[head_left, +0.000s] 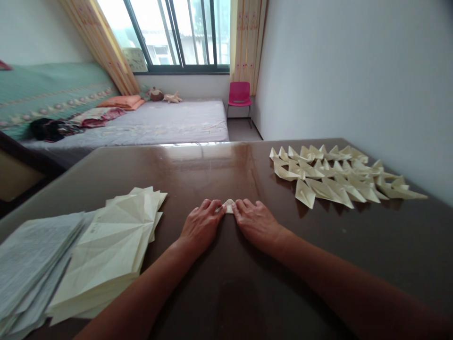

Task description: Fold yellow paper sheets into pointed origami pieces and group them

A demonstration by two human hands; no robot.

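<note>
A small folded piece of cream paper (pixel 230 206) lies on the dark brown table (pixel 212 177), its pointed top showing between my hands. My left hand (pixel 204 219) presses the paper's left side with curled fingers. On the right side, the fingers of my right hand (pixel 255 221) are bent and hold it against the tabletop. Much of the paper is hidden under my fingertips. To the left of my left arm is a stack of creased cream paper sheets (pixel 116 231). Several folded paper boats (pixel 336 174), or similar pointed shapes, stand in rows at the right.
A pile of printed sheets (pixel 33 250) lies at the table's left edge. Past the table are a bed (pixel 184 118) and a pink chair (pixel 239 94). A white wall (pixel 354 71) runs along the right side.
</note>
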